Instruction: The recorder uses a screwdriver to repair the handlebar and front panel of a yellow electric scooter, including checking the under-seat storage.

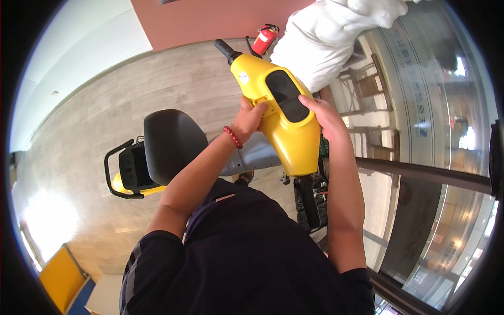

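Note:
A yellow scooter front cover [286, 123] with a black inset panel and black handlebar grips at both ends sits between my hands. My left hand [249, 116], with a red bead bracelet on the wrist, grips the cover's left edge. My right hand [325, 116] presses on its right side next to the black panel. Below and to the left is the scooter's dark grey seat [170, 142], and behind it a black rear basket frame [126, 170] on a yellow body.
A red fire extinguisher [265, 39] stands by the reddish wall. A large white statue [331, 37] rises at the upper right. Glass wall and dark railing [420, 176] run along the right. Wooden chairs [367, 84] stand near the glass. Wood floor spreads left.

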A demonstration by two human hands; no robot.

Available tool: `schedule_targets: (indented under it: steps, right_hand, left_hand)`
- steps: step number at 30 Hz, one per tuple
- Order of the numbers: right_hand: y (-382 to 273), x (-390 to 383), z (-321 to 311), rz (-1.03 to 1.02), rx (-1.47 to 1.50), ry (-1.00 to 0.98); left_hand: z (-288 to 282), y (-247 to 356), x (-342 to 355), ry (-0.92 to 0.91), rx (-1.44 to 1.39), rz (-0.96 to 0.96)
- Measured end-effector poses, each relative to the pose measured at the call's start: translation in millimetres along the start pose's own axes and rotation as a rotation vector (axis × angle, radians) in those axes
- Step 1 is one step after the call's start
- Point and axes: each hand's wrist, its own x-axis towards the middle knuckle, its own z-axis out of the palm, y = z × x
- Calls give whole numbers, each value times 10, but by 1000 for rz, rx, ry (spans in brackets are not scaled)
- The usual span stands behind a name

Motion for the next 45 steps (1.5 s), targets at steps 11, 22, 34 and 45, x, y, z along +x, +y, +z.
schedule_targets:
  steps: [11,22,34,45]
  right_hand:
    - [-41,57,17,80,-79,-7]
    - [-38,9,127,-7,42,112]
    - [-53,17,138,-67,-25,184]
    - [40,59,18,6,33,15]
  left_hand:
    - [-354,421,753,126,-149,60]
    - [-334,410,766,174,-54,122]
    - [-339,374,796,192,-128,210]
    - [-324,364,793,172,-53,115]
